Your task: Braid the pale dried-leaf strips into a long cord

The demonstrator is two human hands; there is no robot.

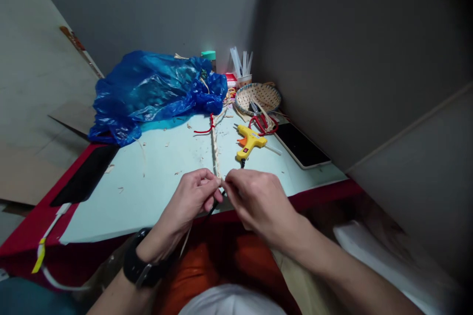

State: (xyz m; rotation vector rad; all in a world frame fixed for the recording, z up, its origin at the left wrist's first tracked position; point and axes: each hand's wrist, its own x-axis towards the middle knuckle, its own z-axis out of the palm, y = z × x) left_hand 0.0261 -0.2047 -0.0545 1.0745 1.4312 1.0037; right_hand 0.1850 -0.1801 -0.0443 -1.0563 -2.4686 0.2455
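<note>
Your left hand (192,194) and right hand (256,202) both pinch the braided straw cord (215,150); yellow glue gun (249,141) just right, blue plastic bag (155,91) upper left.

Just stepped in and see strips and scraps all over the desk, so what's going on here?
A person is working a braided straw strip with both bare hands. The left hand and right hand pinch its near end at the table's front edge, and the braid runs away toward a red cord. A yellow glue gun, woven basket, phone and blue plastic bag lie beyond.
</note>
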